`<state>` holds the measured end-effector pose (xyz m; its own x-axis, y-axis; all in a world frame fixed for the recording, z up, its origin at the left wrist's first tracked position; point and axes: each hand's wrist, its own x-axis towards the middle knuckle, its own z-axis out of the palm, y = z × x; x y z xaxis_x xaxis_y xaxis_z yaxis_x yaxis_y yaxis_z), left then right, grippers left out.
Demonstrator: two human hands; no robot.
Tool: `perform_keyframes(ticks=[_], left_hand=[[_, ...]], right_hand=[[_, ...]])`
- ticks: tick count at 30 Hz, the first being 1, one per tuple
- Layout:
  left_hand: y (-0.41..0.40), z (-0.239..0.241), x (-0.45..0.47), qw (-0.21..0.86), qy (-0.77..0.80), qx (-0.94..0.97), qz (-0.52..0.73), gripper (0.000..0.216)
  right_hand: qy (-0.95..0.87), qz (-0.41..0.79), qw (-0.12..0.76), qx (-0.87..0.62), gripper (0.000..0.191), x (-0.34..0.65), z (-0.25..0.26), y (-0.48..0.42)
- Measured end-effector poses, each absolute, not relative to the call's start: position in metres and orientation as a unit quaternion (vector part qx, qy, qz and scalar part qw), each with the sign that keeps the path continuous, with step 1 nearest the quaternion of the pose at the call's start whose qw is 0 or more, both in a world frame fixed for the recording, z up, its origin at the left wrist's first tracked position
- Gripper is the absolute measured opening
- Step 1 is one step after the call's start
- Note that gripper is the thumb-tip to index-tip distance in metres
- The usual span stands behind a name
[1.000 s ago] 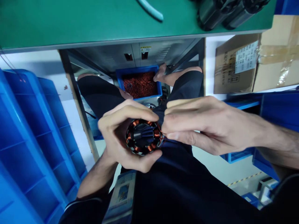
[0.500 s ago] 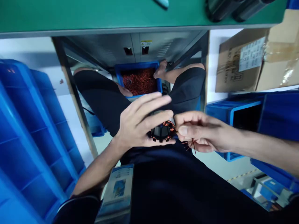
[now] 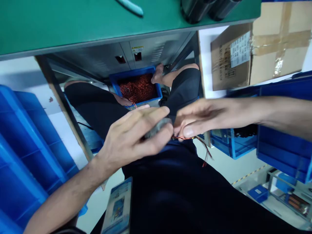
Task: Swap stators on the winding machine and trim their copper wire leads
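Note:
My left hand (image 3: pixel 136 133) is wrapped round a motor stator (image 3: pixel 158 127), whose grey outer side shows between the fingers. Its open end and copper windings are mostly hidden in this view. Just right of it, my right hand (image 3: pixel 192 122) pinches the thin copper lead wires (image 3: pixel 188 138) between thumb and fingers. Their loose ends hang down to the right, below the hand. Past the left hand's knuckles a few more reddish wires (image 3: pixel 133 103) stick out. Both hands are above the lap.
Between the feet stands a blue bin (image 3: pixel 159 92) of copper wire scraps. A green-topped table (image 3: pixel 73 26) with black cylinders (image 3: pixel 197 9) is ahead. Blue bins (image 3: pixel 26 146) stand at left; a cardboard box (image 3: pixel 270 48) and more blue crates (image 3: pixel 285 139) are at right.
The stator has turned so its side, not its open toothed end, faces me. Both hands have shifted left in view, and the right hand's wires are now bunched together. The camera view has tilted.

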<state>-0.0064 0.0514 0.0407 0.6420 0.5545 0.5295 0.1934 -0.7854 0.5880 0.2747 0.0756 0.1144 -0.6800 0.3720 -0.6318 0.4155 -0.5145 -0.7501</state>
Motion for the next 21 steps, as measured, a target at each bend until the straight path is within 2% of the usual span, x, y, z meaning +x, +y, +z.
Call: perform_keyframes(ticks=[3, 6, 7, 9, 12, 14, 16, 18, 21], left_hand=[[0.057, 0.047, -0.005, 0.247, 0.181, 0.892, 0.333, 0.031], [0.057, 0.050, -0.008, 0.291, 0.201, 0.889, 0.292, 0.029], [0.056, 0.049, -0.011, 0.312, 0.223, 0.877, 0.288, 0.029], [0.052, 0.044, -0.019, 0.407, 0.282, 0.830, 0.257, 0.035], [0.042, 0.028, -0.035, 0.700, 0.327, 0.616, 0.155, 0.043], [0.031, 0.015, -0.045, 0.843, 0.312, 0.412, 0.151, 0.054], [0.019, 0.004, -0.053, 0.854, 0.361, 0.278, 0.250, 0.062], [0.006, -0.005, -0.057, 0.796, 0.455, 0.213, 0.339, 0.068], [-0.005, -0.009, -0.060, 0.698, 0.559, 0.223, 0.388, 0.065]], right_hand=[[0.318, -0.873, 0.085, 0.359, 0.047, 0.264, 0.095, 0.060], [0.376, -0.853, 0.056, 0.359, 0.042, 0.255, 0.093, 0.050], [0.462, -0.808, 0.027, 0.365, 0.037, 0.253, 0.095, 0.049], [0.674, -0.646, -0.026, 0.359, 0.028, 0.250, 0.101, 0.052], [0.890, -0.351, -0.066, 0.285, 0.030, 0.251, 0.109, 0.065], [0.932, -0.239, -0.096, 0.257, 0.027, 0.251, 0.111, 0.081], [0.930, -0.202, -0.132, 0.278, 0.021, 0.246, 0.109, 0.103], [0.903, -0.182, -0.164, 0.352, 0.017, 0.232, 0.102, 0.132], [0.853, -0.117, -0.207, 0.464, 0.041, 0.199, 0.080, 0.187]])
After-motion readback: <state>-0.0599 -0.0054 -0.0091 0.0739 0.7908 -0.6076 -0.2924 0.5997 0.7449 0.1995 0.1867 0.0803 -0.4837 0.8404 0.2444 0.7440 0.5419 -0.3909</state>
